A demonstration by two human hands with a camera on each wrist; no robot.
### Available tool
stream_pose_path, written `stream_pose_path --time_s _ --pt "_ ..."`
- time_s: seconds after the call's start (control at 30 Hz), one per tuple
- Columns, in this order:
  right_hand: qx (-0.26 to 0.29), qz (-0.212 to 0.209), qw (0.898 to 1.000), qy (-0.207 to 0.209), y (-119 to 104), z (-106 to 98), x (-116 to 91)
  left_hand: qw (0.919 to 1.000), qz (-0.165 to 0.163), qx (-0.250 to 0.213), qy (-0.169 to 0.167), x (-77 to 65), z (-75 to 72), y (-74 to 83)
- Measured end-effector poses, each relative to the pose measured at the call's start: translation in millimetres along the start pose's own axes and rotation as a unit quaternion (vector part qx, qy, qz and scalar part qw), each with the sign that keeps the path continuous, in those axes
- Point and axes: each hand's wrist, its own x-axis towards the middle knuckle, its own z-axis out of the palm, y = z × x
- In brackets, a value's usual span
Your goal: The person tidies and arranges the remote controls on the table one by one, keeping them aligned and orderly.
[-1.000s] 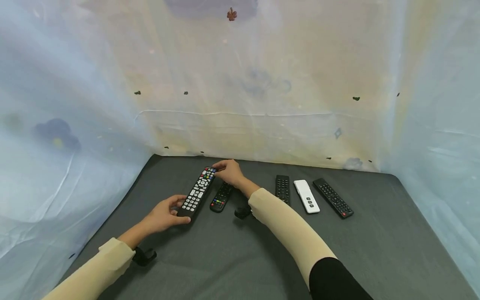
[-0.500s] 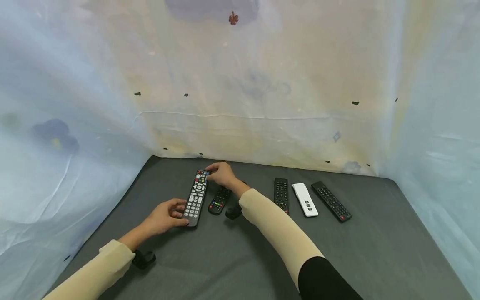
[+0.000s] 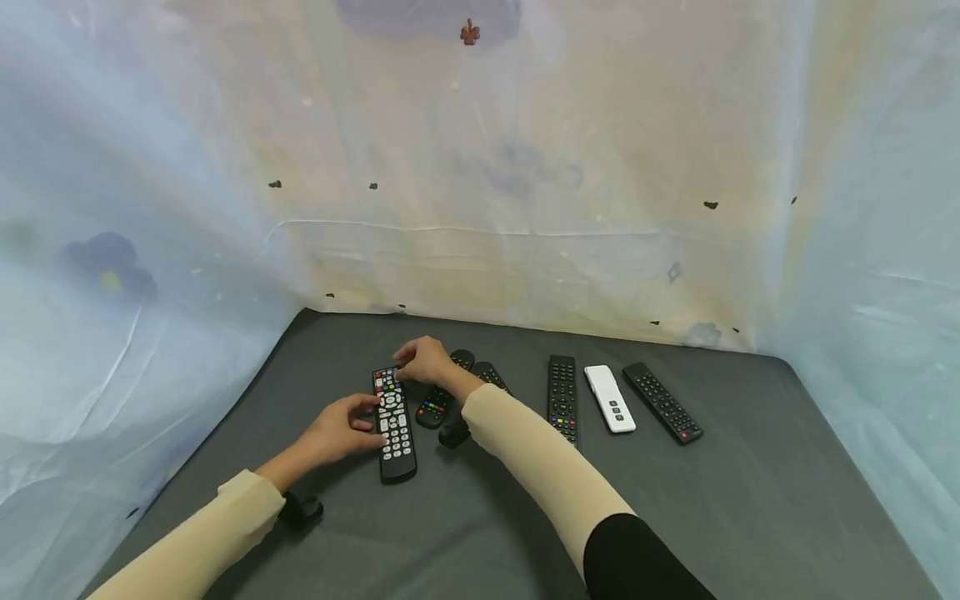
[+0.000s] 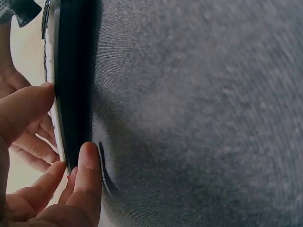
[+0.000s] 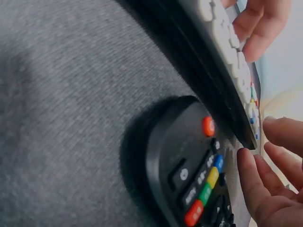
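A long black remote control (image 3: 397, 446) with white buttons lies at or very near the grey cloth, between the two hands. My left hand (image 3: 337, 432) is along its left edge, thumb and fingertips against it; in the left wrist view the thumb (image 4: 28, 111) touches the button-side edge. My right hand (image 3: 427, 360) pinches its far end; the right wrist view shows fingertips (image 5: 247, 163) at that tip. Just right of it lies another black remote (image 5: 189, 161) with coloured buttons, partly hidden under the right hand in the head view.
To the right lie a black remote (image 3: 491, 375) partly behind the right forearm, another black remote (image 3: 562, 392), a white remote (image 3: 609, 398) and a slanted black one (image 3: 662, 402). Patterned curtains (image 3: 525, 167) rise behind the grey-covered table (image 3: 750, 500).
The gripped remote has swung from leaning right to nearly straight and come nearer the viewer. My right hand has moved left and nearer with its far end; the left hand shifts slightly right.
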Motion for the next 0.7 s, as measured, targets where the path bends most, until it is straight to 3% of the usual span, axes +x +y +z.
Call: stream_pose_path --time_s 0.3,0.5,0.7 --pt "-0.008 -0.003 0.999 -0.034 2 1 -2 1.0000 -0.003 -0.001 -0.005 2.3 -3.0 3.0" --pt "-0.021 -0.011 0.999 -0.038 4 1 -3 0.9999 -0.005 0.001 -0.016 -6.6 2.2 10.2" --pt "-0.062 -0.039 0.995 -0.068 5 1 -4 0.9998 -0.016 -0.001 -0.013 -13.4 8.4 14.5"
